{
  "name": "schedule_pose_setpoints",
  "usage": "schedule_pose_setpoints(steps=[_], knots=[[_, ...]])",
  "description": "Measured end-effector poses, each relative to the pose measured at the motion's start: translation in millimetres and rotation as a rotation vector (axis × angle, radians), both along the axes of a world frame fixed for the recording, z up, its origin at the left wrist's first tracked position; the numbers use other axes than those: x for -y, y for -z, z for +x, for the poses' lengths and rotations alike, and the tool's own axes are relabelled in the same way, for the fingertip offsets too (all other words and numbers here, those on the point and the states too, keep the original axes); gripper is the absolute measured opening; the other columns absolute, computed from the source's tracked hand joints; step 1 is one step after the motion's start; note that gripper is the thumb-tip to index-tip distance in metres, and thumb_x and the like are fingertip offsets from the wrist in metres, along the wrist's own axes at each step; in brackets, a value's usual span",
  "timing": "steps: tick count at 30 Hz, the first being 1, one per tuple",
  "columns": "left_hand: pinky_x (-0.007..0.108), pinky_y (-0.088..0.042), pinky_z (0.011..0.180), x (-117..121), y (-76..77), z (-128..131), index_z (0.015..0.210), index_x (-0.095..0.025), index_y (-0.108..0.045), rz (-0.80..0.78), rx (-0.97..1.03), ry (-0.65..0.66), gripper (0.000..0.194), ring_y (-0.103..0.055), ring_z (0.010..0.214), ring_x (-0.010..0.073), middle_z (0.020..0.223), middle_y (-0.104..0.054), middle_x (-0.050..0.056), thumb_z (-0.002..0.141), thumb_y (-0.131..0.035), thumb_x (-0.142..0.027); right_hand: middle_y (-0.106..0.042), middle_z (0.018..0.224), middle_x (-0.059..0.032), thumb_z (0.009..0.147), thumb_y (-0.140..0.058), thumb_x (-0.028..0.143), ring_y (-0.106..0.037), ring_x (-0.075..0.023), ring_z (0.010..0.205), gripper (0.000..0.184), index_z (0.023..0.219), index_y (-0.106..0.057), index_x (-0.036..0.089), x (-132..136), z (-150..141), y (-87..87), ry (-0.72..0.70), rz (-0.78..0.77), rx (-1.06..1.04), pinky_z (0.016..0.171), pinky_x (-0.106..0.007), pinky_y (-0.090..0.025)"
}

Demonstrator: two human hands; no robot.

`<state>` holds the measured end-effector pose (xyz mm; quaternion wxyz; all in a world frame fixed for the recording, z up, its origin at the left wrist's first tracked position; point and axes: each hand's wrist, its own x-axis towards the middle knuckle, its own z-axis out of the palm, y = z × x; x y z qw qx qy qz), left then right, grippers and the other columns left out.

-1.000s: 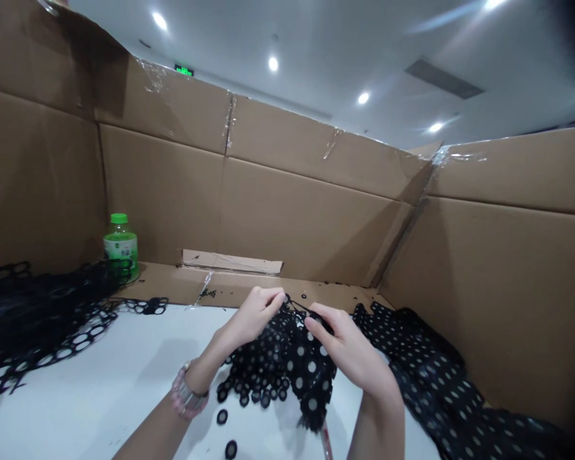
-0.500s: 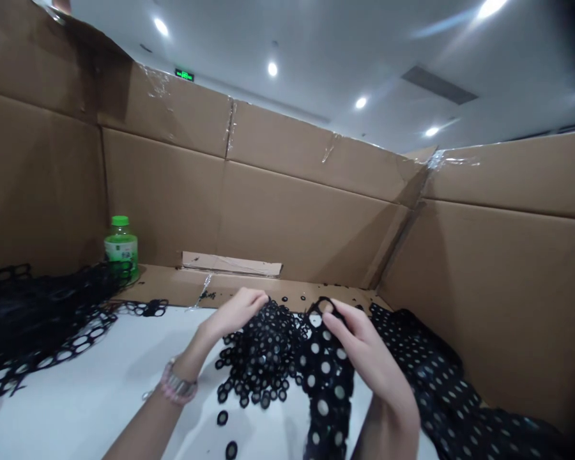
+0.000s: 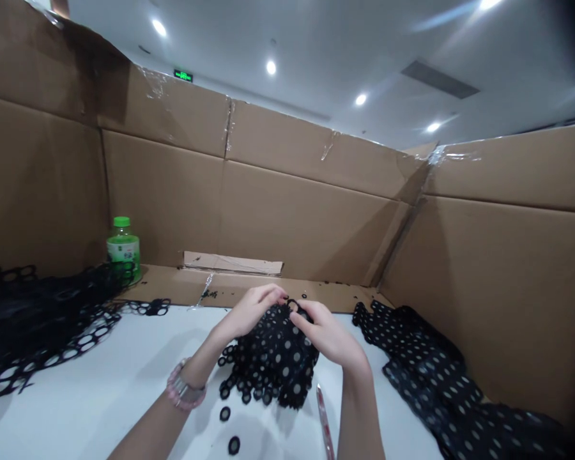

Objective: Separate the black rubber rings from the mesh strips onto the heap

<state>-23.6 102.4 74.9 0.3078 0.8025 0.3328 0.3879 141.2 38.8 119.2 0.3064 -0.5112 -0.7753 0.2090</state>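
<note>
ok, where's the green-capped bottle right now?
In the head view, the green-capped plastic bottle stands at far left against the cardboard wall, just behind the heap of black cutout lace, well left of the person's left hand.

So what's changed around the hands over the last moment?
The right hand has moved left toward the left hand. The black dotted lace, which hung down in a long strip, is now gathered into a bunch beneath them, uncovering a slim pink tool. Neither hand has let go. The green-capped bottle and the dotted lace pile stayed put.
</note>
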Motion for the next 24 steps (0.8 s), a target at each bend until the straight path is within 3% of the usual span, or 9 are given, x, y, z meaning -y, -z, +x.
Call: schedule_pose_setpoints(steps=[2,3,5,9,12,16,18,21,24], knots=[[0.021,-0.041,0.067,11,-8.9,3,0.078,-0.016,-0.056,-0.036,0.093,0.142,0.032,-0.055,0.073,0.0136,0.075,-0.060,0.001,0.088,-0.038,-0.040,-0.063,0.083,-0.0038,0.084,-0.043,0.029,-0.054,-0.0201,0.081,0.022,0.083,-0.062,0.018,0,-1,-1.5,-0.064,-0.007,-0.048,0.073,-0.030,-0.038],[0.021,-0.039,0.062,16,-12.3,3,0.070,-0.015,-0.054,-0.040,0.121,0.144,0.032,-0.052,0.065,0.0123,0.066,-0.056,-0.001,0.086,-0.042,-0.039,-0.063,0.084,-0.0032,0.084,-0.044,0.029,-0.054,-0.0196,0.082,0.021,0.086,-0.063,0.019,0,0,-2.4,-0.099,-0.017,-0.085,0.074,-0.030,-0.039],[0.020,-0.036,0.057,22,-18.1,2,0.062,-0.015,-0.049,-0.020,0.205,0.054,0.034,-0.046,0.056,0.0099,0.056,-0.047,-0.004,0.086,-0.043,-0.037,-0.063,0.084,-0.0021,0.083,-0.048,0.031,-0.053,-0.0183,0.080,0.021,0.090,-0.064,0.019,-1,4,-3.9,-0.206,-0.088,-0.169,0.072,-0.028,-0.039],[0.020,-0.034,0.055,28,-25.5,-5,0.064,-0.016,-0.049,0.030,0.290,-0.064,0.032,-0.043,0.055,0.0099,0.056,-0.044,-0.004,0.087,-0.040,-0.036,-0.061,0.077,-0.0014,0.081,-0.052,0.037,-0.051,-0.0159,0.072,0.025,0.086,-0.065,0.016,-4,11,-3.1,-0.413,-0.245,-0.343,0.066,-0.027,-0.040],[0.022,-0.038,0.059,31,-27.8,-6,0.067,-0.016,-0.052,0.126,0.206,-0.161,0.029,-0.048,0.060,0.0127,0.061,-0.050,-0.002,0.087,-0.041,-0.034,-0.062,0.079,-0.0017,0.079,-0.053,0.039,-0.052,-0.0168,0.075,0.025,0.083,-0.067,0.018,-5,10,-1.3,-0.363,-0.194,-0.421,0.069,-0.028,-0.041],[0.033,-0.039,0.084,42,-30.3,-3,0.094,-0.017,-0.056,0.561,0.163,-0.475,0.016,-0.050,0.094,0.0206,0.098,-0.055,0.007,0.084,-0.047,-0.026,-0.062,0.080,-0.0016,0.083,-0.047,0.034,-0.052,-0.0177,0.077,0.024,0.077,-0.065,0.018,-1,3,-3.1,-0.210,-0.078,-0.366,0.070,-0.028,-0.041],[0.033,-0.040,0.085,48,-32.2,-1,0.098,-0.018,-0.056,0.638,0.113,-0.383,0.018,-0.050,0.095,0.0205,0.100,-0.055,0.007,0.082,-0.050,-0.026,-0.062,0.077,-0.0016,0.085,-0.043,0.030,-0.052,-0.0176,0.076,0.026,0.078,-0.064,0.017,5,-2,-5.9,-0.161,-0.020,-0.287,0.069,-0.027,-0.040],[0.026,-0.045,0.070,53,-35.2,1,0.087,-0.018,-0.057,0.439,0.074,-0.161,0.013,-0.055,0.077,0.0156,0.083,-0.059,0.003,0.081,-0.054,-0.029,-0.062,0.077,-0.0020,0.086,-0.041,0.026,-0.053,-0.0175,0.075,0.024,0.082,-0.063,0.018,16,-7,-10.8,-0.154,0.039,-0.170,0.067,-0.026,-0.039],[0.023,-0.045,0.064,53,-37.0,-1,0.081,-0.017,-0.059,0.262,0.115,-0.106,0.014,-0.057,0.069,0.0138,0.076,-0.063,0.002,0.082,-0.052,-0.030,-0.062,0.079,-0.0017,0.087,-0.042,0.026,-0.053,-0.0171,0.077,0.022,0.083,-0.063,0.020,24,-10,-14.6,-0.164,0.074,-0.122,0.069,-0.026,-0.037]])
